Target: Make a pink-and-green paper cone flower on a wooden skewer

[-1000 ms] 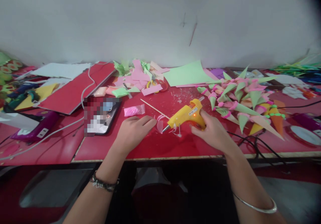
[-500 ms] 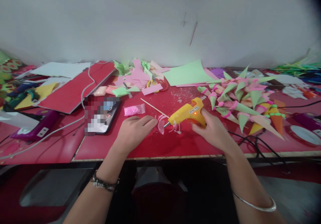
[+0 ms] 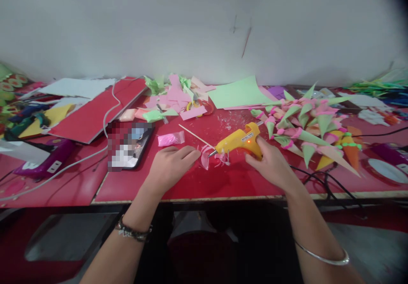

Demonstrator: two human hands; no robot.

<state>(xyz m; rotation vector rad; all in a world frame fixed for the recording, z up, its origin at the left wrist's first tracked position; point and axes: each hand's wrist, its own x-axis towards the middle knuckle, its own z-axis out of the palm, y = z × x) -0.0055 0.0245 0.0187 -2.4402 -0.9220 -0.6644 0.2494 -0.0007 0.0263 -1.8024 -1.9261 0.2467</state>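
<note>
My right hand (image 3: 270, 163) grips the handle of a yellow glue gun (image 3: 237, 142), whose orange light is on and whose nozzle points left onto a small pink paper piece (image 3: 205, 156). My left hand (image 3: 172, 165) rests on the red table (image 3: 191, 182) with its fingers curled, pinching that pink piece at its left edge. A thin wooden stick (image 3: 196, 136) lies just behind the pink piece.
A phone (image 3: 129, 144) lies left of my left hand, with a pink packet (image 3: 170, 139) beside it. A heap of green and pink paper cones (image 3: 306, 125) fills the right. Paper sheets and scraps (image 3: 178, 97) lie at the back. Black cables (image 3: 321, 180) run at the right edge.
The glue gun has moved slightly up and its nozzle has come onto the pink piece. My left hand has barely moved.
</note>
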